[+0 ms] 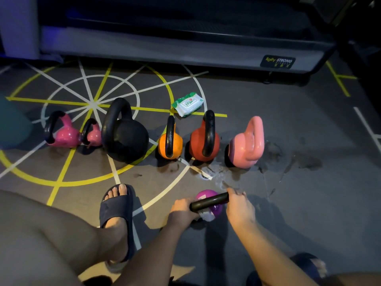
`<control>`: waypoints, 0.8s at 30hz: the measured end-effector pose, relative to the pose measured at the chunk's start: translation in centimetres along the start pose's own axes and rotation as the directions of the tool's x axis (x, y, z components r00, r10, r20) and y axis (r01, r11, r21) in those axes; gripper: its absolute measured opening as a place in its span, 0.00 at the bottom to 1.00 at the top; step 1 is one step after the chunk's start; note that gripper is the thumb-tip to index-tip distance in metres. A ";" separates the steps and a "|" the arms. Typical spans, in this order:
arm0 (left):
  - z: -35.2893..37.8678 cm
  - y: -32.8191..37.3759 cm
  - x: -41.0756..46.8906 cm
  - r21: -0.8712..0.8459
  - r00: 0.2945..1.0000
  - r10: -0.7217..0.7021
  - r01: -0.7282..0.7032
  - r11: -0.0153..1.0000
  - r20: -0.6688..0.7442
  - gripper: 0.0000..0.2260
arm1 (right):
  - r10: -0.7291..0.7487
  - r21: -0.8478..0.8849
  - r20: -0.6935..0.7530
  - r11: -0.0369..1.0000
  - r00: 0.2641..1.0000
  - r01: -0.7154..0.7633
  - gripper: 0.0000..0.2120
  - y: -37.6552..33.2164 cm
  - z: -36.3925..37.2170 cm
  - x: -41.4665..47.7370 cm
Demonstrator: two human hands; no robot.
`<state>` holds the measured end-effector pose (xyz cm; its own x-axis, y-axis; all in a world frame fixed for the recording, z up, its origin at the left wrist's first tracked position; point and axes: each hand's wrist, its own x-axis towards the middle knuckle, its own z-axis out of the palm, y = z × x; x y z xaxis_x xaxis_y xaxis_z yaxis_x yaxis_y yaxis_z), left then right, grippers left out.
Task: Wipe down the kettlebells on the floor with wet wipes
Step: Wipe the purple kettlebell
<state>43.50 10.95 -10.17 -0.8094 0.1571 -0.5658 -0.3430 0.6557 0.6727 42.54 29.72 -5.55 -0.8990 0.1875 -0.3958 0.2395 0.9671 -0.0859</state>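
Clasped at both ends of its handle (209, 201) by the curled left hand (181, 209) and right hand (240, 207), wipe (207, 216) tucked beneath, purple kettlebell (206, 195) low beside the wet patch (218, 170): liable to slip from a damp grip onto nearby toes (117, 189).

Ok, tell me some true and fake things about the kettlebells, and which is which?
1. The left hand and right hand both grip the purple kettlebell. True.
2. The wipes pack lies in front of the row. False: it lies behind the row, beyond the orange kettlebell and red kettlebell.
3. The black kettlebell is the biggest. True.
4. Everything is dry. False: the floor has wet patches by the pale pink kettlebell.
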 end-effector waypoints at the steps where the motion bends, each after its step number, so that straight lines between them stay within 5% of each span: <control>1: 0.3 0.0 0.0 0.017 1.000 -0.006 0.006 1.000 -0.024 0.17 | -0.002 -0.017 0.001 1.000 1.000 0.002 0.22 0.0 -0.2 0.0; 7: 1.0 0.6 -1.4 0.177 0.965 0.138 -0.099 0.979 -0.225 0.14 | 0.026 -0.020 -0.003 0.999 1.000 -0.026 0.20 -0.2 -0.2 0.5; 11: 1.0 0.3 -1.5 0.240 0.954 0.233 -0.185 0.953 -0.190 0.21 | 0.033 -0.004 -0.006 0.999 0.999 -0.034 0.19 -0.5 -0.1 0.4; 15: 0.9 -0.4 -1.1 0.267 0.966 0.191 -0.141 0.954 -0.174 0.20 | 0.029 -0.009 -0.004 1.000 1.000 -0.029 0.21 -0.4 0.0 0.0; 20: 1.4 -1.4 0.1 0.232 0.986 0.113 -0.082 0.969 -0.123 0.33 | 0.015 0.007 0.009 1.000 1.000 -0.015 0.22 -0.2 0.0 -0.2; 24: 1.6 -1.0 0.1 0.303 0.986 0.070 -0.021 0.953 -0.152 0.28 | 0.016 0.021 -0.010 1.000 1.000 -0.016 0.23 -0.1 0.0 -0.3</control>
<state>44.50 11.53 -11.65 -0.8947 0.0882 -0.4379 -0.1655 0.8452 0.5082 42.82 29.58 -5.37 -0.8987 0.2051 -0.3877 0.2615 0.9602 -0.0984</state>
